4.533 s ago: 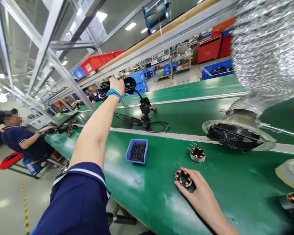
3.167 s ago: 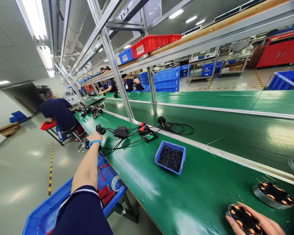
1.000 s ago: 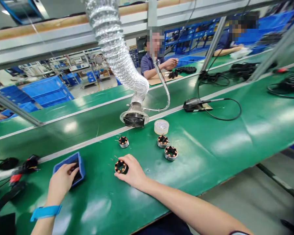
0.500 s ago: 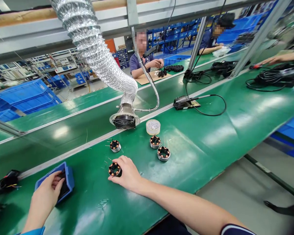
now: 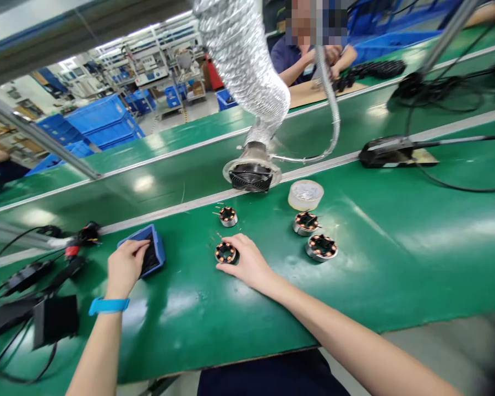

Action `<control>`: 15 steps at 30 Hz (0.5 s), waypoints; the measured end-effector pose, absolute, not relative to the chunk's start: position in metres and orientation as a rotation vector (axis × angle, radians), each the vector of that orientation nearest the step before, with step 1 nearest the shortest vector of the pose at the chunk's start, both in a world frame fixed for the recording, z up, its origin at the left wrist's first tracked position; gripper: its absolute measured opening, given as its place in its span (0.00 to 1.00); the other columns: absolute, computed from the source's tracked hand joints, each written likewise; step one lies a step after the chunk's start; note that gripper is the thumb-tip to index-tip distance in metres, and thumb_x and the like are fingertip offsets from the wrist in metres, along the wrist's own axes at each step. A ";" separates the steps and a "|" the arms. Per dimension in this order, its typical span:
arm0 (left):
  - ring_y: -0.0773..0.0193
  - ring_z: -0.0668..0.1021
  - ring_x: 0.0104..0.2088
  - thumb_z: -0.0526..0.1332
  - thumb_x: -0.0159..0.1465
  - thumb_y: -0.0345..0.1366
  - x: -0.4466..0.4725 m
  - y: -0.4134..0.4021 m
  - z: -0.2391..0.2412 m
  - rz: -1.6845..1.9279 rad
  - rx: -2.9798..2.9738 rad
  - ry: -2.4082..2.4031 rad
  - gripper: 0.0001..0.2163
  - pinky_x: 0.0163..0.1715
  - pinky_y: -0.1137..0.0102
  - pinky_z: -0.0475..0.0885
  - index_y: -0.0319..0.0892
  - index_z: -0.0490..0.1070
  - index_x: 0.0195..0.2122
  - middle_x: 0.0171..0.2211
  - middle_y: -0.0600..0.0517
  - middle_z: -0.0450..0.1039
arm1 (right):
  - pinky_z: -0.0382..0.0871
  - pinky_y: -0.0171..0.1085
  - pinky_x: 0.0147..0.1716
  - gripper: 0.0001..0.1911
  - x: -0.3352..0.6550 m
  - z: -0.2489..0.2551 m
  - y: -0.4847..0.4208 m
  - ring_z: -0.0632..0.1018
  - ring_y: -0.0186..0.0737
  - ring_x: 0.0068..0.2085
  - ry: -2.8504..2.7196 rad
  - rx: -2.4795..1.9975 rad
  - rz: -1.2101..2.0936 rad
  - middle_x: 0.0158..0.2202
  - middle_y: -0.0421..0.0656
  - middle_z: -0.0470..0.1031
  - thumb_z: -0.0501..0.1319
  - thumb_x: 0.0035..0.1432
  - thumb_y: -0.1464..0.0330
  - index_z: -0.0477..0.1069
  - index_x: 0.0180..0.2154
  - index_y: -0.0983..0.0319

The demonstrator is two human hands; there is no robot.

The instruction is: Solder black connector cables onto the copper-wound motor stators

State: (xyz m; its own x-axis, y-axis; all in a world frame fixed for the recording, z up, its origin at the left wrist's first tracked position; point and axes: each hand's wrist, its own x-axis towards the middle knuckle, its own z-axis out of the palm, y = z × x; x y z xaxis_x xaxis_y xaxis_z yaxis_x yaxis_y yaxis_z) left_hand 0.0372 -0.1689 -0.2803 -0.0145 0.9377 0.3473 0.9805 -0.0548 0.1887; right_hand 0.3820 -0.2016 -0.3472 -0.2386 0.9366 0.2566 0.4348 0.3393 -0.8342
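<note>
My right hand [image 5: 249, 263] is wrapped around the side of a motor stator [image 5: 225, 253], a ring with copper coils and thin wire ends, resting on the green bench. Behind it stands a second stator [image 5: 228, 216]. To the right, two more, a rear stator [image 5: 306, 223] and a front stator [image 5: 322, 248], sit close together. My left hand [image 5: 127, 264] reaches into a small blue bin [image 5: 160, 247] that holds dark pieces [image 5: 150, 256]. Its thumb and fingers are pinched together; whatever is between them is too small to make out.
A fan-ended extraction hose [image 5: 251, 175] hangs over the bench's rear. Near it lie a roll of clear tape [image 5: 306, 195] and a black corded device [image 5: 385, 151]. Cables and a black box [image 5: 55, 322] occupy the left side. A co-worker [image 5: 301, 66] sits across the bench.
The camera view has swung left and down, so the bench things appear shifted. My right hand keeps hold of the stator. My left hand stays at the blue bin, its fingers now more pinched.
</note>
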 end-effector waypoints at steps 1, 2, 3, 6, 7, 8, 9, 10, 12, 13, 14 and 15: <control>0.53 0.81 0.42 0.55 0.66 0.44 0.038 -0.170 -0.280 -0.595 -2.136 -2.078 0.17 0.45 0.63 0.74 0.43 0.82 0.37 0.40 0.46 0.81 | 0.70 0.51 0.54 0.32 0.383 -0.347 -0.202 0.74 0.52 0.52 -1.826 -1.207 0.812 0.50 0.48 0.74 0.79 0.51 0.66 0.71 0.55 0.60; 0.54 0.81 0.42 0.55 0.66 0.43 0.039 -0.172 -0.280 -0.602 -2.138 -2.081 0.16 0.45 0.64 0.74 0.43 0.82 0.37 0.40 0.46 0.81 | 0.70 0.52 0.54 0.32 0.383 -0.348 -0.202 0.74 0.52 0.52 -1.825 -1.202 0.811 0.50 0.47 0.74 0.79 0.51 0.66 0.71 0.55 0.60; 0.55 0.81 0.41 0.56 0.66 0.42 0.039 -0.173 -0.280 -0.606 -2.132 -2.088 0.16 0.46 0.64 0.74 0.42 0.82 0.37 0.39 0.46 0.81 | 0.70 0.52 0.54 0.32 0.384 -0.348 -0.202 0.75 0.52 0.52 -1.824 -1.195 0.813 0.50 0.48 0.74 0.78 0.52 0.66 0.71 0.56 0.60; 0.56 0.81 0.41 0.58 0.66 0.40 0.040 -0.176 -0.279 -0.604 -2.104 -2.099 0.13 0.46 0.65 0.74 0.42 0.82 0.37 0.39 0.47 0.81 | 0.71 0.53 0.54 0.33 0.387 -0.350 -0.201 0.75 0.53 0.52 -1.821 -1.163 0.835 0.50 0.48 0.74 0.78 0.52 0.64 0.70 0.57 0.60; 0.56 0.81 0.41 0.58 0.66 0.40 0.041 -0.177 -0.278 -0.598 -2.097 -2.097 0.13 0.46 0.65 0.74 0.42 0.83 0.37 0.38 0.47 0.81 | 0.71 0.54 0.55 0.33 0.387 -0.351 -0.201 0.75 0.53 0.53 -1.814 -1.149 0.846 0.51 0.48 0.74 0.78 0.52 0.63 0.70 0.57 0.59; 0.56 0.81 0.40 0.59 0.66 0.39 0.041 -0.179 -0.277 -0.593 -2.091 -2.090 0.12 0.45 0.65 0.74 0.42 0.83 0.36 0.38 0.47 0.81 | 0.70 0.54 0.55 0.34 0.388 -0.351 -0.201 0.75 0.54 0.54 -1.803 -1.134 0.862 0.52 0.48 0.74 0.77 0.53 0.61 0.70 0.58 0.59; 0.57 0.81 0.40 0.59 0.66 0.39 0.043 -0.181 -0.276 -0.597 -2.085 -2.074 0.12 0.44 0.65 0.74 0.42 0.83 0.36 0.37 0.47 0.81 | 0.70 0.54 0.56 0.33 0.388 -0.352 -0.201 0.74 0.54 0.55 -1.788 -1.122 0.881 0.52 0.48 0.74 0.76 0.54 0.59 0.70 0.58 0.58; 0.57 0.80 0.39 0.59 0.66 0.39 0.044 -0.183 -0.274 -0.616 -2.074 -2.052 0.12 0.44 0.66 0.74 0.42 0.83 0.36 0.37 0.47 0.81 | 0.70 0.55 0.56 0.32 0.387 -0.352 -0.201 0.74 0.54 0.55 -1.765 -1.111 0.904 0.53 0.48 0.74 0.75 0.55 0.57 0.70 0.58 0.58; 0.58 0.80 0.39 0.59 0.67 0.38 0.049 -0.188 -0.271 -0.677 -2.032 -1.995 0.12 0.43 0.66 0.74 0.41 0.83 0.37 0.35 0.47 0.80 | 0.71 0.54 0.57 0.29 0.386 -0.351 -0.202 0.75 0.53 0.55 -1.705 -1.098 0.955 0.54 0.47 0.74 0.72 0.58 0.54 0.70 0.57 0.57; 0.58 0.80 0.38 0.59 0.68 0.38 0.053 -0.191 -0.269 -0.707 -2.008 -1.968 0.13 0.43 0.66 0.73 0.41 0.83 0.38 0.35 0.47 0.79 | 0.71 0.53 0.56 0.28 0.385 -0.351 -0.202 0.76 0.52 0.54 -1.670 -1.094 0.979 0.54 0.47 0.74 0.71 0.59 0.54 0.71 0.57 0.57; 0.59 0.80 0.38 0.59 0.69 0.38 0.057 -0.194 -0.267 -0.729 -1.986 -1.944 0.13 0.43 0.66 0.73 0.41 0.83 0.39 0.35 0.47 0.79 | 0.72 0.52 0.56 0.28 0.384 -0.350 -0.202 0.77 0.51 0.53 -1.632 -1.092 0.998 0.53 0.47 0.74 0.70 0.60 0.54 0.70 0.57 0.57; 0.59 0.79 0.39 0.58 0.69 0.38 0.061 -0.196 -0.266 -0.739 -1.972 -1.927 0.13 0.43 0.67 0.73 0.41 0.83 0.40 0.35 0.47 0.78 | 0.73 0.51 0.55 0.27 0.382 -0.350 -0.202 0.77 0.49 0.52 -1.595 -1.090 1.008 0.52 0.47 0.74 0.69 0.61 0.55 0.70 0.58 0.57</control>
